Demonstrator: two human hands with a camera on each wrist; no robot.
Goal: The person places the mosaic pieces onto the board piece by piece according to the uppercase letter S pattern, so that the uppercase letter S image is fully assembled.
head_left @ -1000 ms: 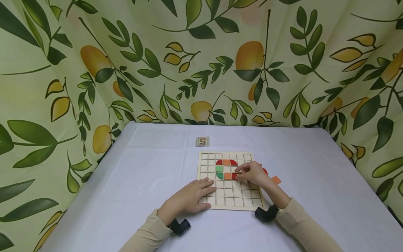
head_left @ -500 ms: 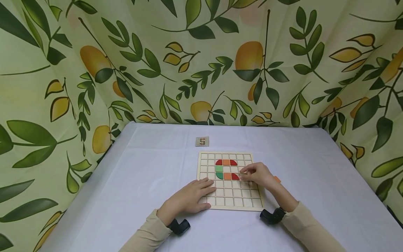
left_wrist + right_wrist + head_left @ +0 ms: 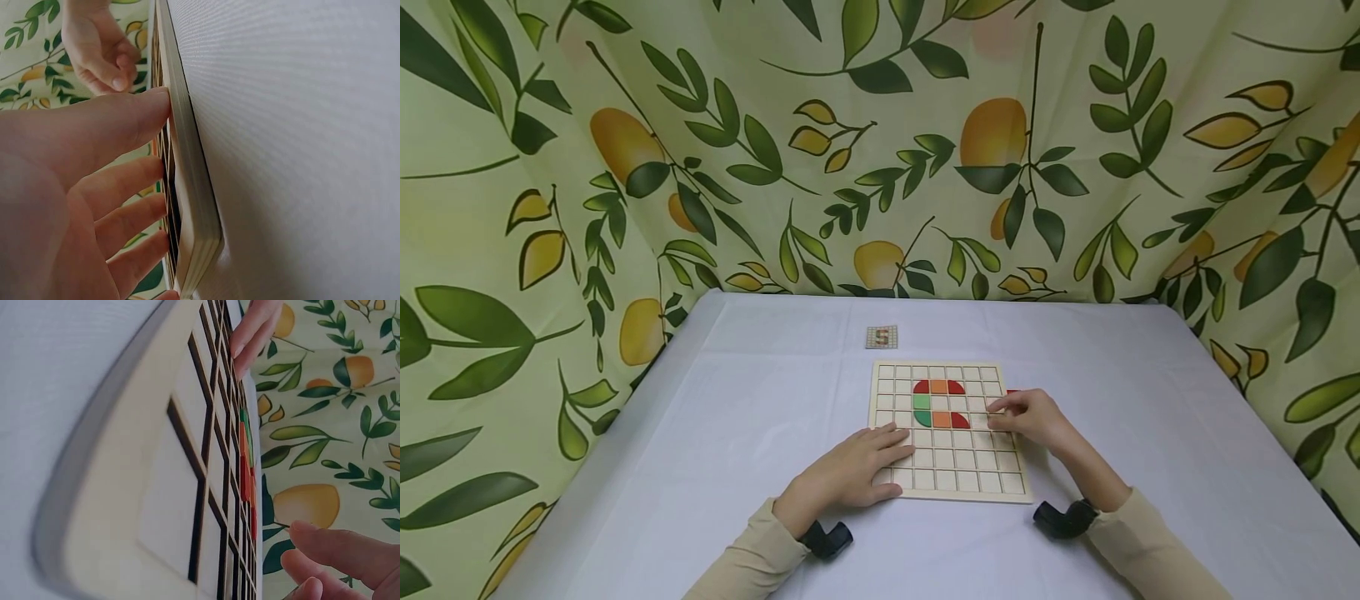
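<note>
A square wooden grid board (image 3: 957, 481) lies on the table. Red, orange and green pieces sit in its cells in a C shape, among them a green square (image 3: 922, 402) and a red rounded piece (image 3: 959, 420) at the lower right. My left hand (image 3: 850, 467) rests on the board's left edge, fingers spread and fairly straight; the left wrist view has its thumb (image 3: 125, 122) on the frame. Over the right side of the board is my right hand (image 3: 1036, 419), fingers loosely bent. Nothing shows between its thumb and fingers in the right wrist view.
Past my right hand, part of a red piece (image 3: 1013, 391) shows beside the board. A small patterned card (image 3: 882, 337) lies behind the board on the white tablecloth (image 3: 760, 383). A leaf-and-fruit curtain (image 3: 910, 167) hangs around the table.
My right hand has drawn away to the right from the lower right red piece, which now shows fully in its cell. The left hand has stayed in place.
</note>
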